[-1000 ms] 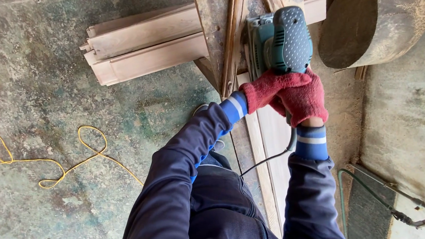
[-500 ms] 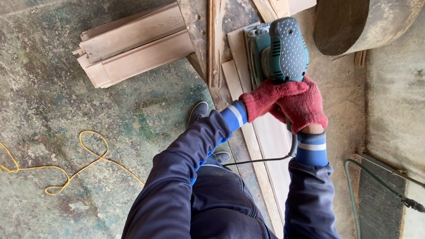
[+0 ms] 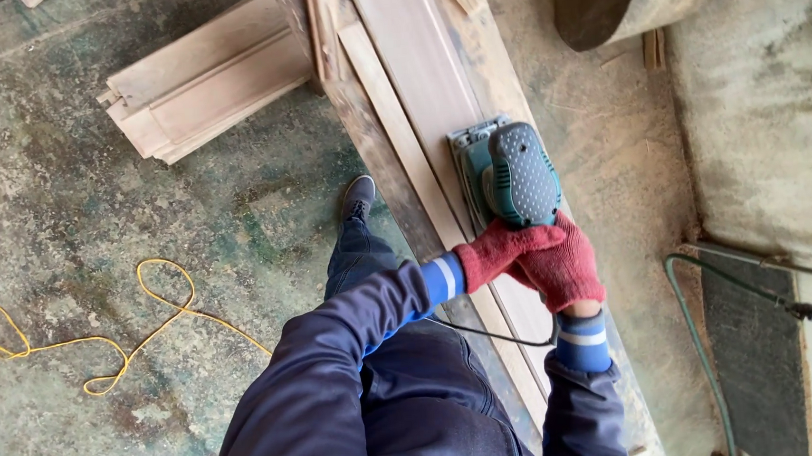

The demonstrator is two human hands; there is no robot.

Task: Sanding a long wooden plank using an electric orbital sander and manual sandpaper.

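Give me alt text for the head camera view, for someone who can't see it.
Seen from above, both red-gloved hands, left hand and right hand, grip a teal sander resting on a long board. A yellow cord loops on the concrete floor to the left, near stacked planks.

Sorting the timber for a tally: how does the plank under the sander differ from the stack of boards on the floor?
The plank lies raised on the bench, running away from the person, with the teal sander on it; the stack of boards lies on the concrete floor, angled sideways and untouched. The plank is single; the stack holds several boards. Both are pale, bare wood.
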